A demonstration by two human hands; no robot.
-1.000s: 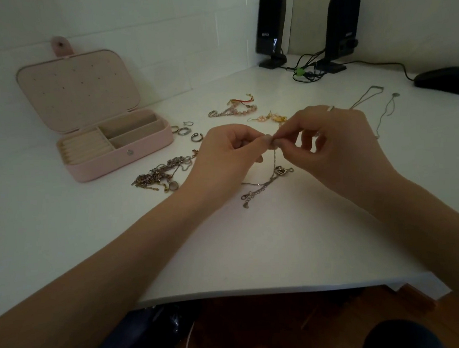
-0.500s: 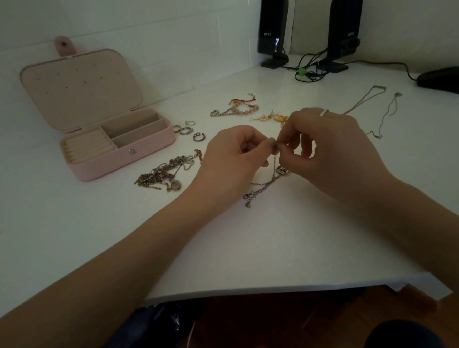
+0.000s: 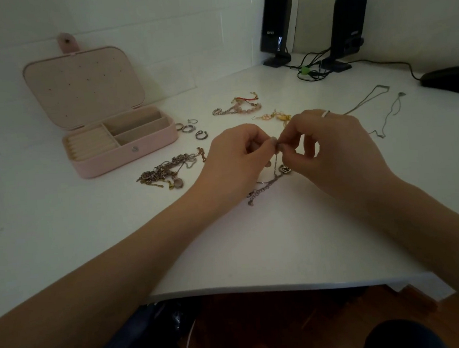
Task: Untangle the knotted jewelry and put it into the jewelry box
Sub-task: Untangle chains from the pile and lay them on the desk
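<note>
My left hand [image 3: 235,159] and my right hand [image 3: 333,149] meet fingertip to fingertip above the white desk, both pinching a thin silver chain [image 3: 267,186] that hangs down to the desk, with a small pendant beside it. The pink jewelry box [image 3: 122,152] stands open at the back left, its compartments bare. A knotted heap of chains [image 3: 167,171] lies between the box and my left hand. Three rings [image 3: 189,127] lie by the box's right end.
A beaded bracelet [image 3: 238,106] and a gold piece [image 3: 273,116] lie behind my hands. Two thin necklaces [image 3: 382,107] stretch out at the right. Two black speakers [image 3: 277,27] with cables and a black mouse [image 3: 451,79] stand at the back right. The desk's front edge [image 3: 259,289] is near.
My two hands have closed in on each other slightly and shifted a little; the chain still hangs from the pinch. Everything else on the desk lies as before.
</note>
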